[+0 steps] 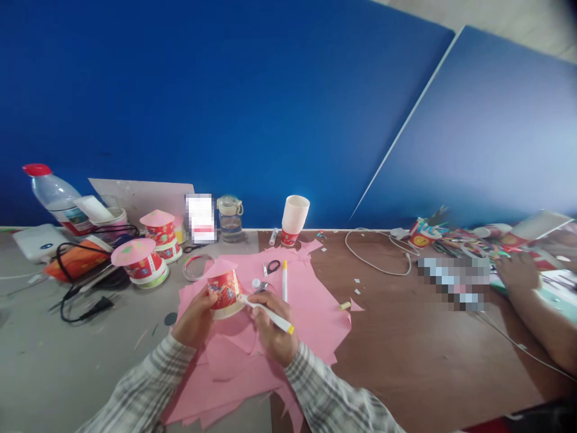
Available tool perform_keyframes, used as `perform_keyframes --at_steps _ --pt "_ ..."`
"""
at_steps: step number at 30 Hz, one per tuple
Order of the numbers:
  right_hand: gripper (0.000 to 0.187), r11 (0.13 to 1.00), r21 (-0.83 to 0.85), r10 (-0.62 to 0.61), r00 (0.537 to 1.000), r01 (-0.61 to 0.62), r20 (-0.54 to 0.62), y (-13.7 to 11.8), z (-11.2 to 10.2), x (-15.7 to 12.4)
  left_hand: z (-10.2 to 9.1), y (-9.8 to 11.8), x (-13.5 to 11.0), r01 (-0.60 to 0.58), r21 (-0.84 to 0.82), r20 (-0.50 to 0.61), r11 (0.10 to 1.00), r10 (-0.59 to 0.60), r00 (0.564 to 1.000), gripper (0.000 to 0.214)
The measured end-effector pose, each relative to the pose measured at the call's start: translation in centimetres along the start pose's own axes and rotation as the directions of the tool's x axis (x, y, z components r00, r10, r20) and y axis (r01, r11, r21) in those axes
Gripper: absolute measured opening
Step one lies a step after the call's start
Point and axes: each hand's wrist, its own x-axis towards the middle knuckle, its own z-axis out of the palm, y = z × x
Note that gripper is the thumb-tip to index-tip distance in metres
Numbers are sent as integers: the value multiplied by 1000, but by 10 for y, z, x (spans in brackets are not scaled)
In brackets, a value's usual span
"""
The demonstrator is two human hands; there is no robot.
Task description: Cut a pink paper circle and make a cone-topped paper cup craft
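Observation:
My left hand (pixel 196 314) is closed round a red printed paper cup (pixel 224 290), held upside down on a sheet of pink paper (pixel 311 316). My right hand (pixel 270 334) grips a white marker with a yellow end (pixel 270 314), its tip touching the cup's rim near the paper. Both sleeves are grey plaid. A second yellow-tipped pen (pixel 284 281) and small scissors (pixel 271 267) lie on the pink paper just behind the cup.
Two finished cups with pink cone lids (pixel 140 260) stand at the left, by a black cable (pixel 83 300), a water bottle (pixel 56 198) and a glass jar (pixel 229 218). A stack of paper cups (pixel 294 219) stands behind. Another person's arm (pixel 536 307) rests at the right among craft clutter.

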Motion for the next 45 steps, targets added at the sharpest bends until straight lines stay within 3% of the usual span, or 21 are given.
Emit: perform_keyframes --at_steps 8,19,29,36,45 --pt "17 992 119 36 999 -36 0 5 1 -2 -3 1 1 6 -32 12 999 -6 1000 34" --pt "20 987 19 -162 986 161 42 -12 0 1 10 -1 -7 -9 172 14 985 7 1000 36" --pt "19 990 -8 -142 988 143 62 -11 1 2 9 -3 -5 -33 187 23 982 29 999 36" --pt "18 997 -33 -68 997 69 38 -5 0 -1 4 0 -1 -16 92 -30 996 19 999 43" --pt "18 1000 -22 18 1000 -18 20 3 0 0 -4 0 2 -40 -12 -45 999 39 998 34"
